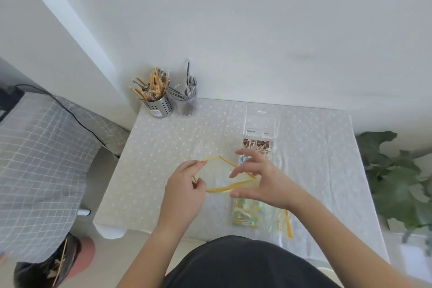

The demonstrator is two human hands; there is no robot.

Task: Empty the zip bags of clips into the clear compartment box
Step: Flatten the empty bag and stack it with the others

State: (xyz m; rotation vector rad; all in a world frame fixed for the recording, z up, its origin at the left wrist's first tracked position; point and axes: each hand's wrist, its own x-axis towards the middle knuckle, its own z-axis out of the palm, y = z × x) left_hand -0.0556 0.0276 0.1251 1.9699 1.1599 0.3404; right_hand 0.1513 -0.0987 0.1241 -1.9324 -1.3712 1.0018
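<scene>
A full bag (247, 214) lay nearest me. My left hand (184, 192) and right hand (257, 182) each pinched the open bag (222, 174) by its rim, spreading it for tipping. Beyond, the box (258, 145) waited.

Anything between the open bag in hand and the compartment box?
Nothing visible does. Both hands, left hand and right hand, hold the yellow-zip bag open above the table. The compartment box sits just beyond the right hand, brown clips in its far cell; the right fingers partly cover it.
</scene>
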